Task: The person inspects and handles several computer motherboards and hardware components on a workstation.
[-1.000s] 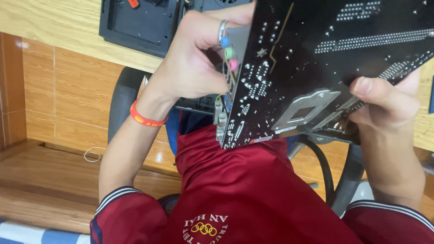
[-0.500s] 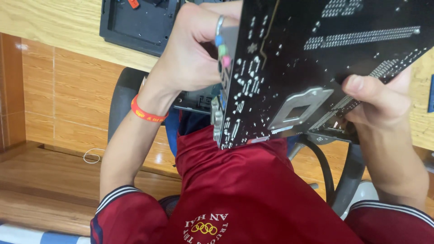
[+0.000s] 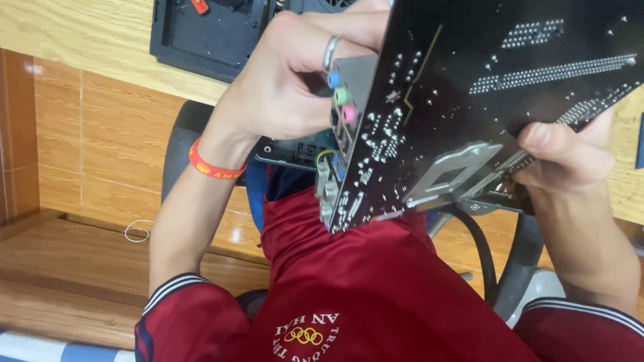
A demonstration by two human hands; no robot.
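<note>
Head view: the motherboard (image 3: 496, 100) is held solder-side up over the lap, tilted so its underside faces the camera. The left hand (image 3: 288, 87), at 10 o'clock, is clamped on its port edge; the right hand (image 3: 563, 157), at 3 o'clock, pinches the opposite edge. A black computer case (image 3: 208, 33) lies on the bench (image 3: 80, 33) at 11 o'clock.

Light wooden desk (image 3: 87, 40) across top of view, grain running lengthwise. Black open computer case (image 3: 208, 33) lies flat on it near front edge, small red part (image 3: 199, 6) inside. Desk surface shows again at right (image 3: 627, 181). Wooden floor (image 3: 67, 268) below, white cord loop (image 3: 137, 231) on it.
</note>
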